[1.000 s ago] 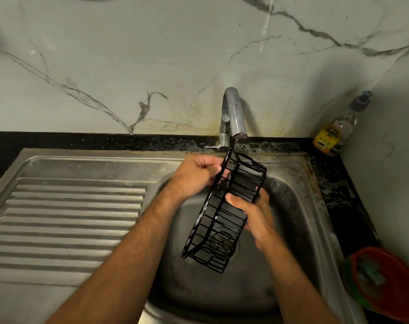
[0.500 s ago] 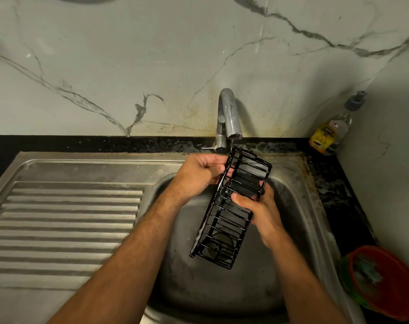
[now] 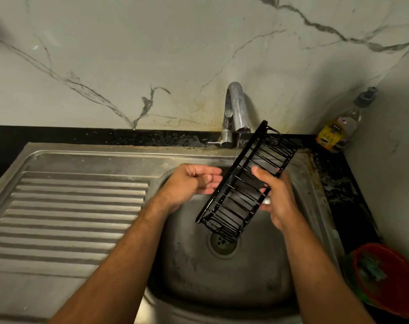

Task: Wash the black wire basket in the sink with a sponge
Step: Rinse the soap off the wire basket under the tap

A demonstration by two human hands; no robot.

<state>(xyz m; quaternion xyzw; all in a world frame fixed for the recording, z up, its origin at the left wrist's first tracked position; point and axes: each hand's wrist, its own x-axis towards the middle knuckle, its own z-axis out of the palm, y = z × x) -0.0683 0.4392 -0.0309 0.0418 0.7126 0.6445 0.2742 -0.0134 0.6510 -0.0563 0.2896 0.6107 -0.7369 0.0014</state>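
Right hand (image 3: 277, 199) grips tilted basket (image 3: 245, 181); left hand (image 3: 194, 182) loosely curled beside it.

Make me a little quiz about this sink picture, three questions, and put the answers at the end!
1. True or false: both hands grip the black wire basket.
2. What sits under the basket's low end: A drain, B sponge, C plate?
3. Fill in: a thin stream of water runs from the ____.

Key:
1. False. Only the right hand holds it; the left hand is beside it.
2. A
3. Tap
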